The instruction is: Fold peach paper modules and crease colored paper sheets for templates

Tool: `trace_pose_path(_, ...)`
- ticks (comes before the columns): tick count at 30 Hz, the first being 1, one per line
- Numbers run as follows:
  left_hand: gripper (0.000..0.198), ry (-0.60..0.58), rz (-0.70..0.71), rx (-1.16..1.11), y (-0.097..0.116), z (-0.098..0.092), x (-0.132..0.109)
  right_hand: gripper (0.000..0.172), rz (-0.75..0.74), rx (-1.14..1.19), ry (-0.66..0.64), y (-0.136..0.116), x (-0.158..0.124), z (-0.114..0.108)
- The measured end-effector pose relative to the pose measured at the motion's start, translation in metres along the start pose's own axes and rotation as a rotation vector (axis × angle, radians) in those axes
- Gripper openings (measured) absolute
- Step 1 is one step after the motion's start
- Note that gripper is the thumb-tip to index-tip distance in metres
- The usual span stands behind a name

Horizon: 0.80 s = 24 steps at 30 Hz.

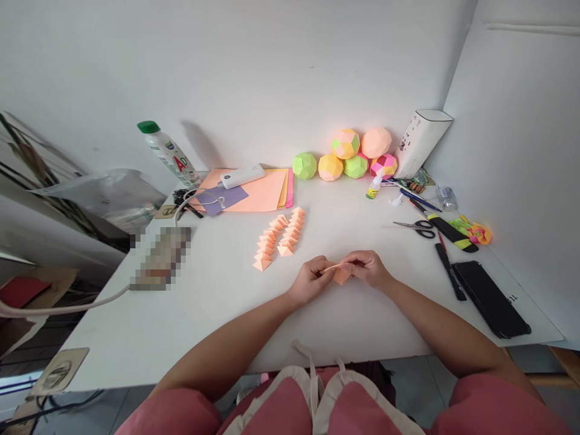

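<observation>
Between my two hands is a small folded piece of orange paper [342, 276], held just above the white table. My left hand [312, 281] pinches its left side, thumb pressed along the upper fold. On the right side, my right hand [368, 269] grips the same paper between thumb and fingers. Parts of the paper are hidden behind my fingertips. Beyond my left hand lie two rows of folded orange paper units, a left row [267, 240] and a right row [292, 232], each made of several overlapping pieces.
Several paper balls [330, 167] rest against the back wall. At right are scissors [419, 226], a glue bottle [374, 186], a utility knife [453, 232], a black marker [449, 272] and a black phone [492, 299]. Paper sheets [258, 193], a white power bank [243, 176] and a bottle [170, 154] stand back left.
</observation>
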<state>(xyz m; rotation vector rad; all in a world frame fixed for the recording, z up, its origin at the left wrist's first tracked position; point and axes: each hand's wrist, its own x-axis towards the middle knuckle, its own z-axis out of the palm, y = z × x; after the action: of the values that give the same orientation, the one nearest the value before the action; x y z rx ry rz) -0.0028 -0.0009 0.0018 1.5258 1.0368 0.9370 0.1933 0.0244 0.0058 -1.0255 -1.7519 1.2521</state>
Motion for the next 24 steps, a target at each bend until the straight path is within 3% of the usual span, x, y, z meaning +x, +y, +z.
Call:
trace_pose_path(3, 0.034, 0.004, -0.002, -0.015, 0.001, 0.0, 0.0, 0.028, 0.023, 0.016, -0.019, 0.001, 0.0, 0.001)
trace_pose_path(9, 0.036, 0.029, -0.034, -0.08, -0.001, 0.001, 0.001, 0.026, -0.094, -0.063, -0.027, 0.001, 0.001, 0.004)
trace_pose_path(15, 0.042, 0.068, -0.104, -0.213, -0.004, 0.002, 0.002, 0.028, 0.049, 0.018, 0.022, 0.001, -0.001, 0.003)
trace_pose_path(17, 0.043, 0.067, -0.122, -0.241, -0.004, 0.001, 0.003, 0.025, -0.012, -0.028, 0.019, 0.002, -0.001, 0.003)
trace_pose_path(21, 0.045, 0.047, -0.138, -0.28, -0.002, 0.001, 0.004, 0.019, -0.308, -0.179, 0.07, 0.008, 0.003, 0.005)
trace_pose_path(24, 0.045, 0.043, -0.146, -0.298, 0.0, 0.002, 0.004, 0.019, -0.362, -0.228, 0.11, 0.011, 0.005, 0.006)
